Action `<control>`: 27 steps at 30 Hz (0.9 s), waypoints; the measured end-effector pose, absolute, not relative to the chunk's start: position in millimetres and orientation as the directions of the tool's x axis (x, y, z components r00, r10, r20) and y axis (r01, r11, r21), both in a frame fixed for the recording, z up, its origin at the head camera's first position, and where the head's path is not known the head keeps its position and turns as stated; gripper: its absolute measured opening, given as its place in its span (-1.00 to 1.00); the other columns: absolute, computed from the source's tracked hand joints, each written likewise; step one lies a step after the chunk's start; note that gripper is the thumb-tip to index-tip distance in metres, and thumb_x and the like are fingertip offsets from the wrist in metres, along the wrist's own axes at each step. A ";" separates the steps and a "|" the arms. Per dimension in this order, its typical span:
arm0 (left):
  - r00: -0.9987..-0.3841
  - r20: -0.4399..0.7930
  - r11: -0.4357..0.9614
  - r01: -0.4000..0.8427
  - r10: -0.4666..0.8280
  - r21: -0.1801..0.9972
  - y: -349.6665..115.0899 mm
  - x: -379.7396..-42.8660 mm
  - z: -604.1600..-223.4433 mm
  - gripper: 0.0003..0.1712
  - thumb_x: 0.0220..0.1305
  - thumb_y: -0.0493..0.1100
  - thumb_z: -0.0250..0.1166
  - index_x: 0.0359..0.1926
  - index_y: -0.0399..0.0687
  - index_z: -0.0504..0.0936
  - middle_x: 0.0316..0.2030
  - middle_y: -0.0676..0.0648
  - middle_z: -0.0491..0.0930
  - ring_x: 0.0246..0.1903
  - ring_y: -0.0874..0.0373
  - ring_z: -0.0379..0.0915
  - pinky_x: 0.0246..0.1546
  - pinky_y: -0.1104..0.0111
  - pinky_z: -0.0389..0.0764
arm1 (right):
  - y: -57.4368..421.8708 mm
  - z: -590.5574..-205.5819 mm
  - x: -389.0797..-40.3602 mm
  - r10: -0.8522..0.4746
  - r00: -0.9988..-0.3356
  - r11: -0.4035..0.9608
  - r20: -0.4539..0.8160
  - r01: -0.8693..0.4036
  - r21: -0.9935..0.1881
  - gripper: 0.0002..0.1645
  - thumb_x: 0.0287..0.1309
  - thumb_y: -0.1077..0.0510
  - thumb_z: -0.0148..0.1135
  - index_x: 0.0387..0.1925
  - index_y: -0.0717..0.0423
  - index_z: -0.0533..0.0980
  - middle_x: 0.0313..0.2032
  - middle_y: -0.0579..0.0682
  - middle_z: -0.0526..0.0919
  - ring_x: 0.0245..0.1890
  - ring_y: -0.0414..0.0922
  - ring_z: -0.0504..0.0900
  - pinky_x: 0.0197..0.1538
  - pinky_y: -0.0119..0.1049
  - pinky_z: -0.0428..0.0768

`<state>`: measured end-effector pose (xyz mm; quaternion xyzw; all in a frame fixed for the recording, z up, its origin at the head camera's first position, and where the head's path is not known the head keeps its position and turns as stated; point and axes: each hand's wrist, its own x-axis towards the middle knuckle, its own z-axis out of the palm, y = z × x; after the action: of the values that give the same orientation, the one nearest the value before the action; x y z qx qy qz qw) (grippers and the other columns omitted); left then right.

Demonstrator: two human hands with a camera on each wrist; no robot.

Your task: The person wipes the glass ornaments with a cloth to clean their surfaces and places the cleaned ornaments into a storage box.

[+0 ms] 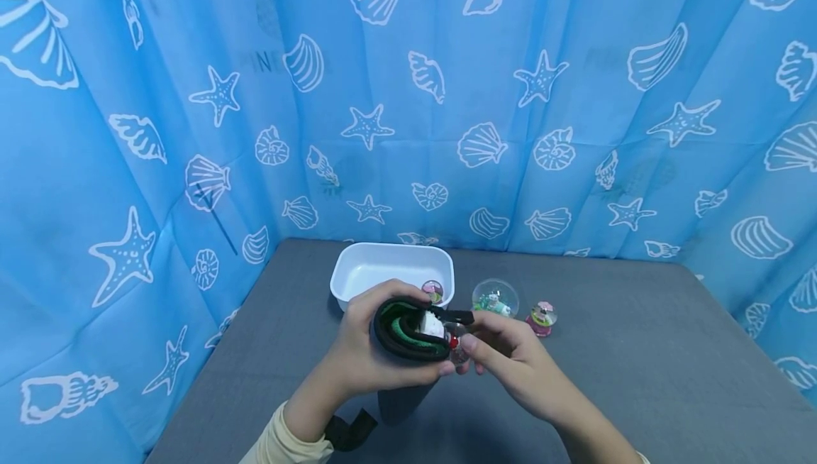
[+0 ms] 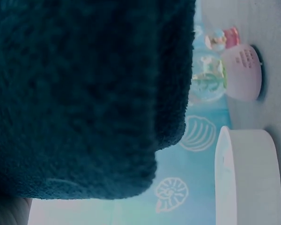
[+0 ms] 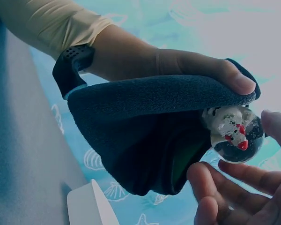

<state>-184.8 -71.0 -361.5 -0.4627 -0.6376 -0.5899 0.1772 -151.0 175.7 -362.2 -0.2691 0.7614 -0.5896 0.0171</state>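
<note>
My left hand [image 1: 376,350] grips a folded dark towel [image 3: 145,101] with a green inner side, its thumb lying along the towel's edge. A clear snow globe [image 3: 239,136], with a white and red figure inside, sticks out of the towel's open end. Its lower part is hidden in the folds. My right hand [image 1: 510,357] pinches the globe between thumb and fingers from the right. In the left wrist view the towel [image 2: 75,93] covers most of the picture.
Behind my hands stands a white tub [image 1: 357,265], with a small globe [image 1: 432,291] at its right end. To its right are a larger snow globe [image 1: 496,299] and a small pink-based one [image 1: 542,318]. A blue shell-patterned curtain [image 1: 408,116] hangs behind the grey table [image 1: 638,350].
</note>
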 end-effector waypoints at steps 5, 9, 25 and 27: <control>-0.490 0.796 -0.135 0.816 0.355 0.562 -69.3 -185.6 -361.6 -0.20 -0.09 -0.27 0.74 0.20 -0.15 0.55 0.10 -0.18 0.70 0.09 -0.03 0.70 0.17 0.14 0.74 | 174.8 -363.3 -147.5 -0.369 -0.845 0.168 0.387 -0.470 -0.866 -0.68 0.45 0.33 0.26 0.17 0.14 0.59 -0.05 0.09 0.71 -0.21 -0.09 0.76 -0.18 -0.22 0.78; -0.474 0.821 -0.165 0.825 0.319 0.541 -69.1 -187.3 -362.2 -0.23 -0.05 -0.27 0.73 0.18 -0.25 0.54 0.08 -0.25 0.70 0.08 -0.04 0.71 0.13 0.14 0.76 | 174.1 -365.8 -145.3 -0.314 -0.812 0.203 0.492 -0.564 -0.801 -0.36 0.13 0.38 0.54 0.24 0.04 0.57 0.05 0.02 0.72 -0.12 -0.15 0.77 -0.15 -0.23 0.79; -0.495 0.815 -0.161 0.816 0.301 0.555 -70.7 -185.8 -362.1 -0.24 -0.04 -0.26 0.73 0.17 -0.28 0.55 0.09 -0.25 0.70 0.11 -0.02 0.70 0.14 0.15 0.76 | 163.1 -372.0 -142.8 -0.260 -0.578 0.196 0.774 -0.816 -0.544 -0.20 -0.23 0.57 0.65 0.15 0.21 0.61 0.12 0.11 0.69 0.21 -0.20 0.65 0.16 -0.42 0.71; -0.487 0.820 -0.165 0.820 0.302 0.548 -70.1 -186.0 -362.4 -0.24 -0.03 -0.26 0.72 0.17 -0.31 0.54 0.08 -0.26 0.69 0.11 -0.02 0.70 0.14 0.16 0.75 | 161.9 -372.7 -142.5 -0.264 -0.580 0.183 0.771 -0.815 -0.550 -0.22 -0.20 0.57 0.64 0.14 0.22 0.61 0.11 0.11 0.69 0.19 -0.20 0.66 0.16 -0.42 0.71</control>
<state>-186.0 -70.1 -362.4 -0.4595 -0.6103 -0.6092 0.2127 -142.5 161.9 -372.7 -0.3736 0.7218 -0.5186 -0.2655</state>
